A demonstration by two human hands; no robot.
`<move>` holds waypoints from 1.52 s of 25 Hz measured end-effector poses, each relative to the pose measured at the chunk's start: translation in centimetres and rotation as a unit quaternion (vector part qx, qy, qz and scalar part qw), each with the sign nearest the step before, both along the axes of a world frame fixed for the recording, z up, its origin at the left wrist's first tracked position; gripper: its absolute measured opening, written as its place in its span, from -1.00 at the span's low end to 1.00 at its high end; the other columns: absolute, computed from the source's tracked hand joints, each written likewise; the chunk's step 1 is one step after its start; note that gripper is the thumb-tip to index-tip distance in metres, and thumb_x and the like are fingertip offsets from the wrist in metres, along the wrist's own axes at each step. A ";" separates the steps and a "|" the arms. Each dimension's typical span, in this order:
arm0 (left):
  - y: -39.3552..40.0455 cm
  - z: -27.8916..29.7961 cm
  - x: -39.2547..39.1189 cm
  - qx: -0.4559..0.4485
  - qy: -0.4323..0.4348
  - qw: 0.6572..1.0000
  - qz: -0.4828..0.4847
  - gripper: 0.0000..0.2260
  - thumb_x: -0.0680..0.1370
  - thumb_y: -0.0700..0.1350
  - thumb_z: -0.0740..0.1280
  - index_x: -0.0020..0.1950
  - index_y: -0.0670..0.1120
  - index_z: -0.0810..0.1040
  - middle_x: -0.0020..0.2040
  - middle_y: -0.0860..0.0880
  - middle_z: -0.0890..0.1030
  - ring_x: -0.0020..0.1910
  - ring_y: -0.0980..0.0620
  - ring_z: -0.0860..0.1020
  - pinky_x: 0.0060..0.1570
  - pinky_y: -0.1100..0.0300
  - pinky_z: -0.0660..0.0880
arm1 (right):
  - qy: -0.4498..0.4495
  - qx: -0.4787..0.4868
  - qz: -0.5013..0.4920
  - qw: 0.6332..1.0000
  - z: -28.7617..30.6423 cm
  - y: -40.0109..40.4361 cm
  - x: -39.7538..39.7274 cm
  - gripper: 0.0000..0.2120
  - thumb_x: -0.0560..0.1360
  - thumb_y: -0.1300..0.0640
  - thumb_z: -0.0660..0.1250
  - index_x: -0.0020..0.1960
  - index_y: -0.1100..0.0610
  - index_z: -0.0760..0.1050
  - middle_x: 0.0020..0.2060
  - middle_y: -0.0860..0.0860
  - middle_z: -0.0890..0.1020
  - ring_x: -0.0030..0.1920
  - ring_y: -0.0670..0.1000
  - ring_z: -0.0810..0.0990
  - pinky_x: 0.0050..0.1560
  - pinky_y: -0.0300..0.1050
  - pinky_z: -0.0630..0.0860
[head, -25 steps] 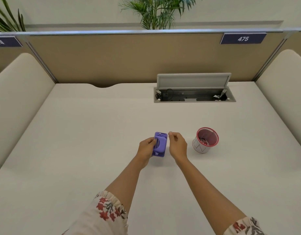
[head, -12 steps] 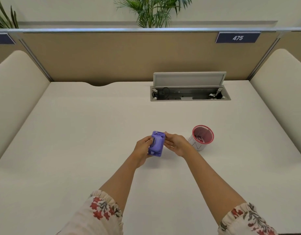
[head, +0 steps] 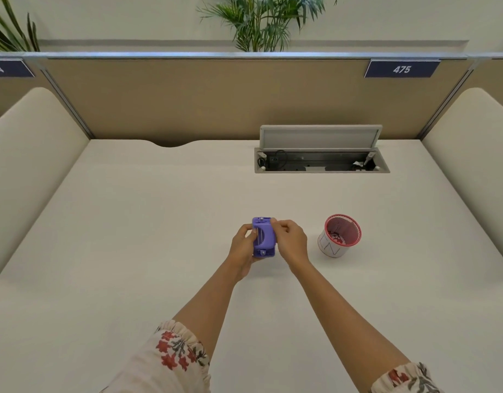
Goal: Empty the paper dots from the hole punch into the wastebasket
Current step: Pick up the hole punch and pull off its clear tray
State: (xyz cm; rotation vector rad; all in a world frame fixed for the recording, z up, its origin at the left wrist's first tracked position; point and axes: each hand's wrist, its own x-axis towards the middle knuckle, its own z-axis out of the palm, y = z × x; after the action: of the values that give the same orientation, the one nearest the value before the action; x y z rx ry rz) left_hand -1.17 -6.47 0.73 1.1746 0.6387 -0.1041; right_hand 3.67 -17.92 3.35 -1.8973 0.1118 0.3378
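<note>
A small purple hole punch (head: 263, 236) is held between both hands just above the white desk, its underside turned up toward me. My left hand (head: 242, 245) grips its left side. My right hand (head: 290, 240) closes on its right edge, fingertips at the far corner. To the right, a hand's width away, stands a small wastebasket (head: 339, 235) with a red mesh rim and white wall, tilted slightly toward me. Some coloured paper dots lie in its bottom.
An open cable tray (head: 321, 163) with a raised lid is set into the desk at the back. Tan partition panels (head: 187, 97) and padded side walls (head: 26, 154) enclose the desk. Plants stand behind the partition.
My right hand came in from beside the punch and closed on its right side. The punch stays between my hands, left of the wastebasket.
</note>
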 end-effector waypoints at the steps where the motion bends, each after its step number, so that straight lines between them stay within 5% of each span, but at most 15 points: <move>1: 0.0 0.1 0.1 -0.002 -0.004 1.000 0.006 -0.83 0.67 -0.07 0.21 0.21 -0.06 0.51 0.06 -0.10 0.69 -0.05 -0.09 0.67 -0.20 0.03 0.66 | -0.006 0.001 0.020 1.000 -0.1 0.1 -0.5 -0.72 0.56 -0.05 0.32 -0.01 0.17 0.60 -0.17 -0.01 0.67 -0.21 -0.07 0.60 -0.24 -0.30 0.44; 5: 0.1 0.7 0.3 -0.042 0.031 0.998 0.040 -0.78 0.63 -0.10 0.16 0.05 -0.05 0.60 0.00 -0.12 0.70 -0.17 -0.06 0.70 -0.32 0.08 0.63 | -0.030 -0.027 0.064 0.997 -0.5 0.2 -1.3 -0.77 0.54 0.05 0.35 -0.10 0.22 0.62 -0.26 0.08 0.68 -0.29 -0.01 0.57 -0.31 -0.29 0.45; 10: 1.0 0.9 0.5 -0.088 0.098 0.991 0.010 -0.48 0.66 0.23 -0.01 0.09 -0.03 0.64 -0.02 -0.14 0.73 -0.06 -0.13 0.68 -0.23 -0.02 0.64 | -0.034 -0.032 0.096 0.994 -0.5 -0.2 -1.5 -0.82 0.53 0.06 0.38 -0.12 0.17 0.63 -0.28 0.03 0.68 -0.31 -0.06 0.59 -0.30 -0.31 0.48; 18: 1.0 0.3 0.3 -0.068 0.106 0.992 0.006 -0.50 0.65 0.25 0.01 0.04 -0.01 0.65 -0.20 -0.06 0.76 -0.09 -0.12 0.68 -0.35 0.03 0.64 | -0.031 -0.036 0.104 0.993 -0.4 -0.3 -2.2 -0.82 0.52 0.04 0.39 -0.16 0.14 0.61 -0.34 -0.02 0.64 -0.35 -0.07 0.56 -0.34 -0.31 0.48; 27: 0.6 1.1 -0.3 -0.125 0.045 0.991 0.000 -0.54 0.67 0.19 0.04 0.16 -0.05 0.63 0.01 -0.13 0.74 -0.01 -0.14 0.70 -0.19 -0.03 0.66 | -0.037 -0.022 0.080 0.996 1.1 -0.5 -2.2 -0.76 0.52 0.04 0.39 -0.16 0.22 0.64 -0.33 0.10 0.67 -0.34 -0.02 0.56 -0.31 -0.21 0.50; 31: 0.2 1.2 -1.0 -0.183 -0.029 0.983 -0.016 -0.64 0.67 0.05 0.18 0.29 -0.11 0.61 0.23 -0.21 0.65 0.16 -0.19 0.66 0.06 -0.12 0.63 | -0.027 0.012 0.031 0.999 2.8 -0.3 -1.0 -0.71 0.51 0.03 0.40 -0.16 0.28 0.63 -0.27 0.20 0.68 -0.31 0.03 0.56 -0.19 0.02 0.59; 38: -0.4 1.6 -1.6 -0.228 -0.085 0.970 -0.011 -0.71 0.62 -0.06 0.32 0.30 -0.09 0.63 0.30 -0.22 0.61 0.30 -0.18 0.58 0.21 -0.12 0.56 | 0.000 0.024 -0.015 1.000 4.3 0.3 0.4 -0.76 0.51 0.01 0.40 -0.10 0.19 0.66 -0.20 0.14 0.71 -0.14 0.16 0.70 -0.05 0.08 0.66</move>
State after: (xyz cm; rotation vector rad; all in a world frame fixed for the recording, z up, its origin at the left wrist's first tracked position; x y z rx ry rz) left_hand -2.80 -6.91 2.30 0.7355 0.4192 -0.1579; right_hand 4.03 -17.57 7.68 -1.8461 0.1316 0.3183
